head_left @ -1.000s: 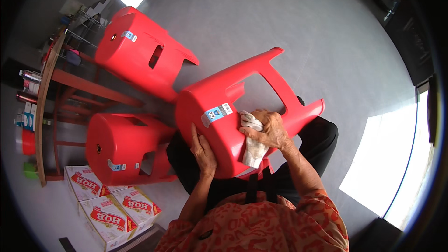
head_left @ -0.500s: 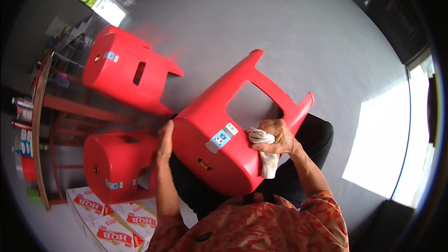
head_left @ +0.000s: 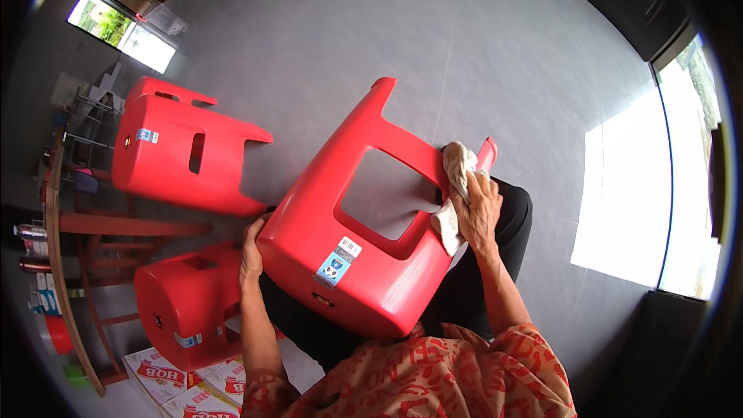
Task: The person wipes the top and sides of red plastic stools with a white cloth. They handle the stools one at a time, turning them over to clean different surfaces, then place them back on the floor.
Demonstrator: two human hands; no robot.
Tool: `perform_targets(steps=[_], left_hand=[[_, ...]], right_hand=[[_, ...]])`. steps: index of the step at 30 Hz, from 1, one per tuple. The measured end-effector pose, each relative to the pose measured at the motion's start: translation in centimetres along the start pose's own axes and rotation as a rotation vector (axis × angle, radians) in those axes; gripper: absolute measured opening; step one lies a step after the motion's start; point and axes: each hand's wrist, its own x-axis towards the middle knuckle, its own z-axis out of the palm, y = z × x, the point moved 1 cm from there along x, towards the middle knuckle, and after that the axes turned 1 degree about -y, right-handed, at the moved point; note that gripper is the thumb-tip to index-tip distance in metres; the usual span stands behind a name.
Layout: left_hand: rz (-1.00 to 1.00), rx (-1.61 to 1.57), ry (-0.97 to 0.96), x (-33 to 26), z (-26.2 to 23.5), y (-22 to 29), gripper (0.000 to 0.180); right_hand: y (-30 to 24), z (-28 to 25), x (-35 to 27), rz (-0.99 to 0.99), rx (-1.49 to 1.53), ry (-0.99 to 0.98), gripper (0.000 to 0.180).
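A red plastic stool (head_left: 298,209) lies tilted across my lap, its legs pointing away from me and its seat end near my body. A blue-and-white sticker (head_left: 335,267) is on its side, close to the seat. My left hand (head_left: 252,251) grips the left edge of the seat end; its fingertips are partly hidden. Under the fingers of my right hand (head_left: 480,213) is a whitish cloth (head_left: 458,161), pressed against the right-hand leg beside the large side opening.
Two more red stools stand at the left, one farther off (head_left: 159,155) and one nearer (head_left: 174,302). Printed cartons (head_left: 159,371) sit below the nearer stool. A wooden table (head_left: 54,224) runs along the far left. Bright light falls on the grey floor (head_left: 542,70) at the right.
My right hand has slid the cloth away from me along the stool to its leg, and the cloth is now more spread out. The stool has turned slightly; my left hand stays on its edge.
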Motion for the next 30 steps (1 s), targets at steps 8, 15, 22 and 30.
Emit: perform_targets(steps=[8, 15, 22, 30], left_hand=[[0.256, 0.02, -0.073, 0.1, 1.1, 0.5, 0.052], [0.305, 0.101, -0.097, -0.1, 2.5, 2.5, 0.059], [0.358, 0.14, -0.131, 0.0, 2.4, 2.7, 0.06], [0.499, 0.143, -0.171, -1.1, 4.1, 3.5, 0.058]], right_hand=[[-1.8, 3.4, 5.7, -0.26, 0.136, -0.272, 0.049], [-7.4, 10.0, 13.5, -0.458, 0.176, -0.367, 0.046], [-15.3, 5.2, 7.8, -1.025, 0.482, -0.575, 0.042], [-17.3, 1.1, 5.3, -1.005, 0.589, -0.724, 0.033]])
